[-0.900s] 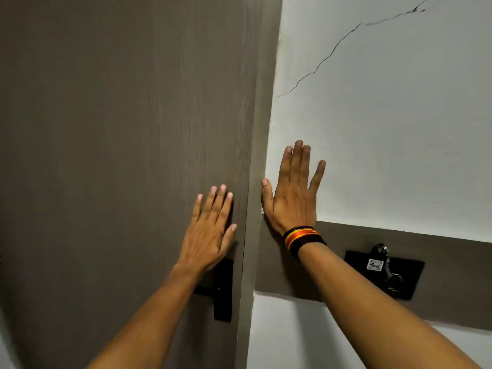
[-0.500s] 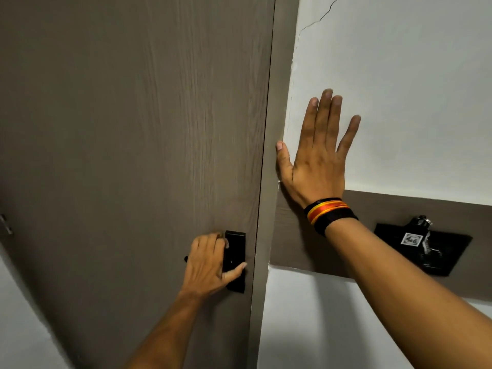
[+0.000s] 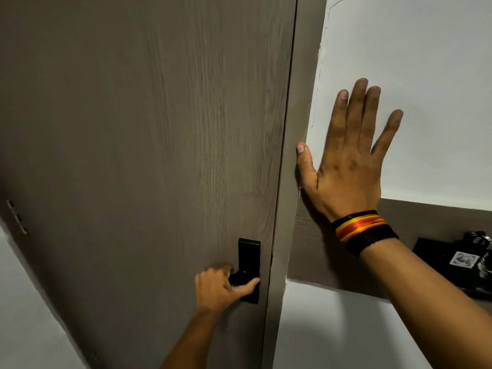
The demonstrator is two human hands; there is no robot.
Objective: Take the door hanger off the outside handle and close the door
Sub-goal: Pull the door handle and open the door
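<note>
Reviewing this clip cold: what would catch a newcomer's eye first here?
The right hand spread flat on the white wall beside the door frame, with a black, red and yellow wristband on that wrist. Lower down, the left hand grips the black handle at the edge of the brown door.

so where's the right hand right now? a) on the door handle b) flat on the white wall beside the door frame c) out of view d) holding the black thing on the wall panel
b: the right hand lies open and flat on the white wall, thumb against the door frame, while the left hand is the one on the door handle.
</note>
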